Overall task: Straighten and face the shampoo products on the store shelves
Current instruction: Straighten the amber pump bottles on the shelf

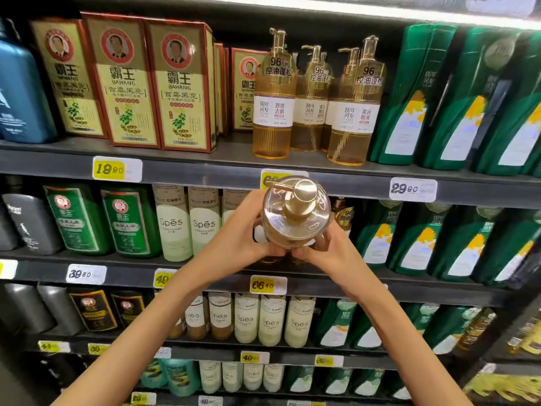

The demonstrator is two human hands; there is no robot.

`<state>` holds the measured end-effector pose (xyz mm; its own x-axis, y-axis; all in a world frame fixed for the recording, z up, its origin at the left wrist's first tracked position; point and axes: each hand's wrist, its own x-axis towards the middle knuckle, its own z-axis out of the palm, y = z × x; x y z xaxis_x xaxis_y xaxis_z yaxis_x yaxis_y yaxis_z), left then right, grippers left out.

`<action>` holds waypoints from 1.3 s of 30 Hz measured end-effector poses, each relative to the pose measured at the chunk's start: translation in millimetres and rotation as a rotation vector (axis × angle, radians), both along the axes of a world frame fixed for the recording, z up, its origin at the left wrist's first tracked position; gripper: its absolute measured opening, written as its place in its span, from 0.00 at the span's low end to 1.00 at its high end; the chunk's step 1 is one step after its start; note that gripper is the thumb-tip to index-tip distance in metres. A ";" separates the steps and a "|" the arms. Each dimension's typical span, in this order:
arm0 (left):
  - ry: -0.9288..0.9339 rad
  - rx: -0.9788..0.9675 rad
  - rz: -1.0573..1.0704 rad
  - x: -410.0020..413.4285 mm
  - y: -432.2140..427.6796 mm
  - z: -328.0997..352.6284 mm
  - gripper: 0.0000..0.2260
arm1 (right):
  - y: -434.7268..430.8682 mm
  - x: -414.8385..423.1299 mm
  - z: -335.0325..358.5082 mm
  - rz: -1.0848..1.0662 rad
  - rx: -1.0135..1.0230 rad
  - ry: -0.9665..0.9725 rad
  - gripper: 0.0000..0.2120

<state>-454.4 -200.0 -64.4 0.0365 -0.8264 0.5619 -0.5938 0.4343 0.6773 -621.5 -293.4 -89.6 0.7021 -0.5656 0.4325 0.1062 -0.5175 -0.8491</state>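
Note:
An amber pump bottle (295,213) with a gold pump head is held in front of the second shelf, its top tilted toward me. My left hand (237,232) grips its left side and my right hand (325,247) grips its lower right side; thumbs nearly meet below it. On the top shelf stand matching amber pump bottles (273,98), several of them, some set back behind the front ones. The held bottle's label is hidden.
Red and gold boxes (181,86) stand left of the amber bottles, green bottles (409,95) to their right. The second shelf (205,269) holds pale Spes bottles (172,224) and green bottles (377,235). Yellow price tags (117,169) line the shelf edges. More rows sit below.

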 end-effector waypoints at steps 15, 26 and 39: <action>0.283 0.335 -0.045 -25.2 21.4 54.3 0.33 | 27.6 -13.5 71.6 0.074 0.188 0.152 0.30; 0.349 0.585 -0.189 -30.5 19.4 65.6 0.22 | 32.5 -19.3 77.9 -0.033 0.342 0.217 0.29; 0.234 0.024 0.191 -32.6 -39.6 88.2 0.14 | -7.4 3.5 85.6 -0.226 0.123 -0.150 0.34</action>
